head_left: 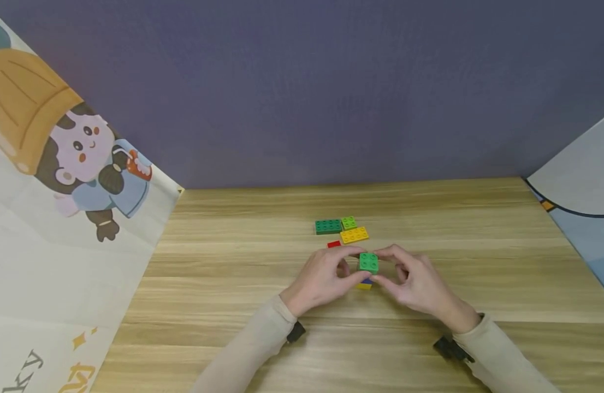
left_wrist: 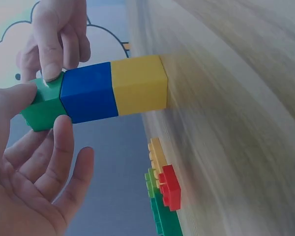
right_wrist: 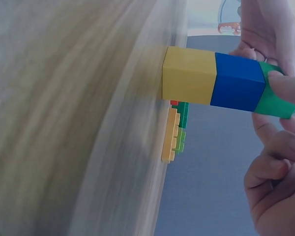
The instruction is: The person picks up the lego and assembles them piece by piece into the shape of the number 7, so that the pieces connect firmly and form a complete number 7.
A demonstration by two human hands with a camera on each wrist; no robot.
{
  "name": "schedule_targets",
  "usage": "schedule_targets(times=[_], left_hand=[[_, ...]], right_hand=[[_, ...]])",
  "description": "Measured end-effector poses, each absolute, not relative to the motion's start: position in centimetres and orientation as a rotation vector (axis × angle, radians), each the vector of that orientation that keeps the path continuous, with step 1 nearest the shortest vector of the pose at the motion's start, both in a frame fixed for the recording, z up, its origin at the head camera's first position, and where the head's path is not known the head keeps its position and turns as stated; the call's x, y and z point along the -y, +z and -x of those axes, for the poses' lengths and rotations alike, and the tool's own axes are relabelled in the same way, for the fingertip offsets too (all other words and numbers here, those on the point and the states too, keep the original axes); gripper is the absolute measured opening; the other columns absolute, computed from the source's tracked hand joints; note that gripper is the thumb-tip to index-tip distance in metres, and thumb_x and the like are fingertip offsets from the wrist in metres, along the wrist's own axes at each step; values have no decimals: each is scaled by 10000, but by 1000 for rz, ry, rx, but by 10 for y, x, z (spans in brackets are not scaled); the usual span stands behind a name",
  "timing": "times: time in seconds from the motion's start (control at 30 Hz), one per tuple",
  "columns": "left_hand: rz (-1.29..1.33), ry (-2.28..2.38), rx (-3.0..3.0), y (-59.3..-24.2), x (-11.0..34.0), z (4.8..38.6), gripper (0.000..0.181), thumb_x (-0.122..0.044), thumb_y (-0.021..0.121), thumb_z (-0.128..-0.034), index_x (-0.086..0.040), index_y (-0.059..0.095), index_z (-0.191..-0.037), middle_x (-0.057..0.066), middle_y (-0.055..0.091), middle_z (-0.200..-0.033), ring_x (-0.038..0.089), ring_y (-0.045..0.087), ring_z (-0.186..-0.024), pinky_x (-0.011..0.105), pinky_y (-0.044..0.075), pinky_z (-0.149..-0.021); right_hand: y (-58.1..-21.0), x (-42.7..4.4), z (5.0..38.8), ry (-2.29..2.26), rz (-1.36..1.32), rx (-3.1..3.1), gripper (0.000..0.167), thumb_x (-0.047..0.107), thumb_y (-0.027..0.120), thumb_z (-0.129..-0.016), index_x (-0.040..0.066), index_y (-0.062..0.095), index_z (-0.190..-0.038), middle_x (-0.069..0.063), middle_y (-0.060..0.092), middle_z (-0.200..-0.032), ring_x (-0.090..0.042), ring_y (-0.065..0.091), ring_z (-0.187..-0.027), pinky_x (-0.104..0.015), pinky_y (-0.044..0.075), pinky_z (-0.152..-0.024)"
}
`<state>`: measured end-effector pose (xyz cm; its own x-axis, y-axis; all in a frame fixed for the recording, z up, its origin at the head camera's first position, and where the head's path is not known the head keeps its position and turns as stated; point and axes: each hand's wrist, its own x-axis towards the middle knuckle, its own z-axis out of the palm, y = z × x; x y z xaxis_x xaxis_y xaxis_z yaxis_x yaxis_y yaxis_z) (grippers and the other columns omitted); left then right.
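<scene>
A three-block tower stands upright on the table: a yellow block [left_wrist: 139, 86] at the bottom, a blue block [left_wrist: 88, 93] on it and a green block [head_left: 368, 262] on top. My left hand [head_left: 324, 277] pinches the green block from the left with thumb and fingers. From the right, my right hand [head_left: 420, 284] pinches the same block. In the right wrist view the green block [right_wrist: 275, 93] sits against the blue block [right_wrist: 239, 82], with no gap visible between them.
Behind the tower on the wooden table [head_left: 223, 262] lie a dark green brick [head_left: 328, 226], a lime brick [head_left: 348, 222], a yellow brick [head_left: 354, 235] and a red brick [head_left: 333, 244]. A dark panel [head_left: 351, 93] rises at the table's back edge.
</scene>
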<state>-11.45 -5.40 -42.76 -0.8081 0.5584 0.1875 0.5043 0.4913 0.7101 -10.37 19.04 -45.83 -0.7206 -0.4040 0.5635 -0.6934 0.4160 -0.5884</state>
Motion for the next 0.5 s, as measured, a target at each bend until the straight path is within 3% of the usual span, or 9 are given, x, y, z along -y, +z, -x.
schedule_targets(times=[0.33,0.5], left_hand=[[-975,1201,-2726,-430,55,116,397,-323,818,-963,-183,730,-1324,-37,770,-837,-64,570,-648,137,443,-559],[-965,1231,-2716,-431,54,116,381,-341,841,-941,-184,748,-1275,-41,771,-842,-75,571,-648,143,452,-566]], right_hand=[[-459,-192,105,1289,-949,2414,562,14,912,-789,143,695,-1290,165,412,-516,144,283,-476,-88,271,-405],[-463,-194,104,1472,-905,2422,529,-49,879,-810,88,696,-1287,99,452,-517,122,325,-494,-142,307,-393]])
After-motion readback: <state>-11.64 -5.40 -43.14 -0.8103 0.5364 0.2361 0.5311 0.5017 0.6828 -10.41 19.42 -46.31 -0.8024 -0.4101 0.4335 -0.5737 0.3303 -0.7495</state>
